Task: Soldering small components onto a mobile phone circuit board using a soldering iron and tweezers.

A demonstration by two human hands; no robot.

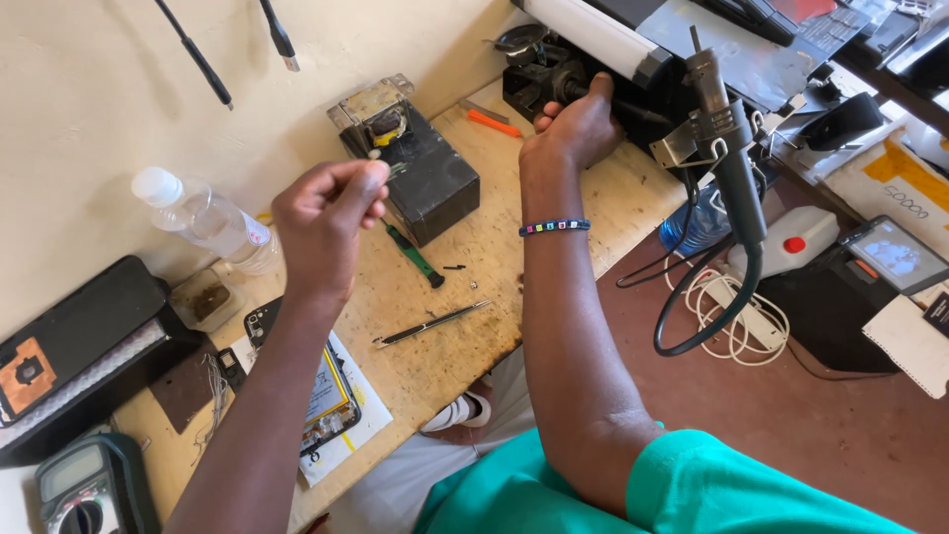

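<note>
Green-handled screwdriver (415,257), orange tool (493,123), black box (425,173), teal shirt (712,489), multicoloured beaded bracelet (555,226).

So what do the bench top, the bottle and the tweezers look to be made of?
Bench top: bare wood, worn and stained, grain showing. Bottle: clear plastic with a white cap, see-through. Tweezers: probably metal, thin and dark with a slight sheen.
</note>
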